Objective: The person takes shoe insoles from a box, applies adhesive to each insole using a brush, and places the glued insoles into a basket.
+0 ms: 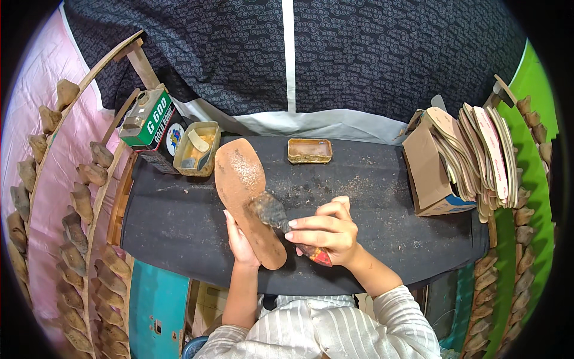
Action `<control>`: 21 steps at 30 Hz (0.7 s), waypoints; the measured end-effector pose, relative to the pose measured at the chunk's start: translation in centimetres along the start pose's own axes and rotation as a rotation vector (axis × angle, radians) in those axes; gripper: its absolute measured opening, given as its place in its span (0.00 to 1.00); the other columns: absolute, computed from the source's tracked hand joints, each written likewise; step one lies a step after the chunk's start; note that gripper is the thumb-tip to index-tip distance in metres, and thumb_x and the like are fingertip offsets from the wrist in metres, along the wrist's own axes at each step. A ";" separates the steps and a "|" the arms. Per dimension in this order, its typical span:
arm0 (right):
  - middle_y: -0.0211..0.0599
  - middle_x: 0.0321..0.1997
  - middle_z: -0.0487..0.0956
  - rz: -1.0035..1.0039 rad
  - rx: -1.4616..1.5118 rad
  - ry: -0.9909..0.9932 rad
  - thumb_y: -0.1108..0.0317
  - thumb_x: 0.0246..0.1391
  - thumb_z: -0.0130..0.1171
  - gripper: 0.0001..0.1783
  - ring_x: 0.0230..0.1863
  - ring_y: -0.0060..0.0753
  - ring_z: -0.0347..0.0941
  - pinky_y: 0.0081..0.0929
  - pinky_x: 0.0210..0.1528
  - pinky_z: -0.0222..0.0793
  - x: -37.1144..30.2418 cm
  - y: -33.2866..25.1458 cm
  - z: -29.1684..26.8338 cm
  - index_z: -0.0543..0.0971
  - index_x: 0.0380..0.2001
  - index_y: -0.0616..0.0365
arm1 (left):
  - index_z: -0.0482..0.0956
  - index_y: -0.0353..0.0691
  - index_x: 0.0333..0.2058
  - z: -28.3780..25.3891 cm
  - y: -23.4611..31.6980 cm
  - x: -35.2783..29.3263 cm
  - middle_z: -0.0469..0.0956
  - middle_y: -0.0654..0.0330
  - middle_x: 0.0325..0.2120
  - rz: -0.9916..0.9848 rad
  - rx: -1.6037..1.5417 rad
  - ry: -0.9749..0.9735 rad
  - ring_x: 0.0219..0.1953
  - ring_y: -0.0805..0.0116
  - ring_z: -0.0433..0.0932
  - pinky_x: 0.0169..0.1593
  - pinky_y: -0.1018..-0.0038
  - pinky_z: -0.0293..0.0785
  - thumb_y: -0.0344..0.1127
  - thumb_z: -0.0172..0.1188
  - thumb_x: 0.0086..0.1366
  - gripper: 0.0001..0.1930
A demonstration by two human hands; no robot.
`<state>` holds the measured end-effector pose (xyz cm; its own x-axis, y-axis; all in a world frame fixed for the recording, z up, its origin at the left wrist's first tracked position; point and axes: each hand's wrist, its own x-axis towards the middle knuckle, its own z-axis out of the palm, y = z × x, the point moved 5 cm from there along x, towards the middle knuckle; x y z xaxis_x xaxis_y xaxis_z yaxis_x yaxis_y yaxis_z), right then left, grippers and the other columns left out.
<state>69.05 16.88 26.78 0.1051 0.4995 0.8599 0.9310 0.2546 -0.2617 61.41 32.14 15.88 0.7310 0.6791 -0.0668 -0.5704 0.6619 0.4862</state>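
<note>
My left hand [240,240] holds a brown insole [239,175] from its left edge, heel end toward me and wider end away. Whitish wet-looking specks cover part of its upper half. Closed around a brush [272,214] is my right hand [332,232]. The brush has a dark, crusted head, and the red and yellow end of its handle [315,256] shows below my fingers. The head rests on or just over the insole's right edge near the middle; contact is hard to tell.
A dark cloth-covered table [382,239] lies beneath. At the back left stand a green and black metal can [146,128] and a yellowish tub [197,149] with a scoop. A small shallow tin [310,151] sits behind. To the right is a cardboard box [427,167] with stacked insoles [487,155]. Wooden shoe lasts [75,230] line racks.
</note>
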 end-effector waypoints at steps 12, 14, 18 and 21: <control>0.08 0.44 0.79 -0.103 0.137 -0.246 0.63 0.41 0.65 0.16 0.35 0.22 0.66 0.28 0.42 0.54 -1.5 -0.7 1.1 0.84 0.38 0.33 | 0.68 0.35 0.50 -0.8 1.0 0.5 0.74 0.52 0.38 0.066 0.039 -0.100 0.34 0.63 0.73 0.38 0.66 0.71 0.60 0.30 0.70 0.32; 0.09 0.44 0.79 -0.103 0.280 -0.384 0.65 0.39 0.65 0.17 0.35 0.22 0.67 0.28 0.42 0.55 -1.8 -0.7 0.8 0.84 0.37 0.34 | 0.68 0.36 0.50 -1.0 1.2 0.6 0.72 0.52 0.36 0.078 0.034 -0.039 0.31 0.62 0.70 0.35 0.67 0.69 0.59 0.30 0.70 0.31; 0.09 0.40 0.81 -0.001 0.227 -0.374 0.69 0.35 0.65 0.19 0.34 0.23 0.68 0.27 0.42 0.57 -1.3 1.3 -1.2 0.84 0.35 0.36 | 0.67 0.35 0.50 -1.5 1.5 0.7 0.73 0.52 0.37 0.084 0.015 -0.062 0.32 0.63 0.71 0.37 0.67 0.70 0.61 0.31 0.70 0.32; 0.17 0.37 0.83 0.171 0.130 -0.162 0.78 0.32 0.59 0.21 0.34 0.22 0.71 0.24 0.42 0.57 -0.8 4.4 -2.8 0.84 0.32 0.41 | 0.68 0.36 0.50 -1.6 1.3 0.8 0.72 0.52 0.37 0.074 0.027 -0.039 0.32 0.62 0.70 0.36 0.67 0.69 0.61 0.31 0.69 0.32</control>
<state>74.00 15.30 26.17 0.1898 0.6680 0.7195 0.8507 0.2540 -0.4603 60.63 34.03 15.08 0.7015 0.7126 0.0041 -0.6137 0.6012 0.5118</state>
